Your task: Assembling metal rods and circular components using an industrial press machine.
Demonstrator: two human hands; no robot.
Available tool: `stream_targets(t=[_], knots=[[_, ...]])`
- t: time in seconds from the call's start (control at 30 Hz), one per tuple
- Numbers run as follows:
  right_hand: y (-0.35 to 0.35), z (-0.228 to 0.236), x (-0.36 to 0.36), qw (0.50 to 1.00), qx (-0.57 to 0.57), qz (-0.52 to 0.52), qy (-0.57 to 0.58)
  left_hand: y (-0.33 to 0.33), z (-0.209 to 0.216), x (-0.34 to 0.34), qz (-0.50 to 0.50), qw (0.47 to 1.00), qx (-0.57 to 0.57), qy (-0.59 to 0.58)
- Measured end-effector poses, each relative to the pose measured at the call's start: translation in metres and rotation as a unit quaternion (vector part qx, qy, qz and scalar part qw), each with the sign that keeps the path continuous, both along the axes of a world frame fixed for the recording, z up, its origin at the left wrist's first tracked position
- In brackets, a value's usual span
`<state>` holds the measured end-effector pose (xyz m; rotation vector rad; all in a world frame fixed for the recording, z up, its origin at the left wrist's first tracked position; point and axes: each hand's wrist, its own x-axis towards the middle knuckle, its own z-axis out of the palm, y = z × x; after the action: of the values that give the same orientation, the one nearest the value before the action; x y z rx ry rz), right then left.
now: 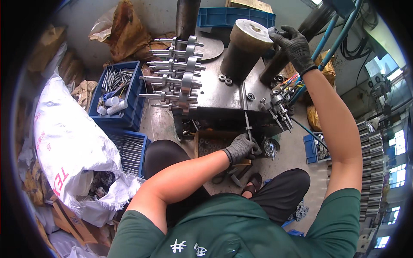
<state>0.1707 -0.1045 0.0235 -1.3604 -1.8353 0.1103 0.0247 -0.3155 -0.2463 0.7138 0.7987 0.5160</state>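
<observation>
My left hand (241,148), in a dark grey glove, is wrapped round a slim stepped metal shaft (248,122). The shaft points away from me toward the front edge of the steel bench (215,96). Raised at the back right, my gloved right hand (297,48) pinches a small grey piece (272,32), whose exact kind I cannot make out. That piece is beside the top of a thick round metal post (243,53). Small bearings (225,80) lie at the foot of the post, and another bearing (251,96) sits farther right on the bench.
Several shafts with round rotors (187,77) stand in a row at the bench's left. More shaft assemblies (277,109) lean at its right edge. Blue bins (138,86) of metal pins and a white woven sack (71,137) are at left. Blue hoses (333,47) hang at right.
</observation>
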Motion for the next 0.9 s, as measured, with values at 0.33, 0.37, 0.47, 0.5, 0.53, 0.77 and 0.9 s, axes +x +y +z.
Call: stream_targets(t=[0.33, 0.37, 0.47, 0.5, 0.53, 0.77, 0.9], knots=[[0.047, -0.004, -0.003, 0.999, -0.004, 0.002, -0.045, 0.017, 0.000, 0.000, 0.018, 0.999, 0.000, -0.043], [0.049, -0.003, -0.004, 0.998, -0.016, 0.001, -0.054, 0.018, 0.006, -0.002, 0.019, 0.999, 0.002, -0.043], [0.054, 0.000, -0.011, 0.996, -0.033, 0.009, -0.082, 0.021, 0.017, -0.008, 0.022, 1.000, 0.014, -0.011], [0.055, 0.002, -0.016, 0.996, -0.031, 0.011, -0.082, 0.023, 0.017, -0.009, 0.027, 0.999, 0.009, -0.016], [0.055, 0.003, -0.019, 0.994, -0.039, 0.002, -0.103, 0.025, 0.016, -0.010, 0.031, 0.999, 0.004, -0.021], [0.052, 0.013, -0.035, 0.983, -0.065, -0.028, -0.172, 0.042, 0.004, -0.006, 0.070, 0.987, -0.088, -0.117], [0.043, 0.016, -0.023, 0.980, -0.069, -0.026, -0.185, 0.048, 0.008, -0.009, 0.081, 0.981, -0.113, -0.134]])
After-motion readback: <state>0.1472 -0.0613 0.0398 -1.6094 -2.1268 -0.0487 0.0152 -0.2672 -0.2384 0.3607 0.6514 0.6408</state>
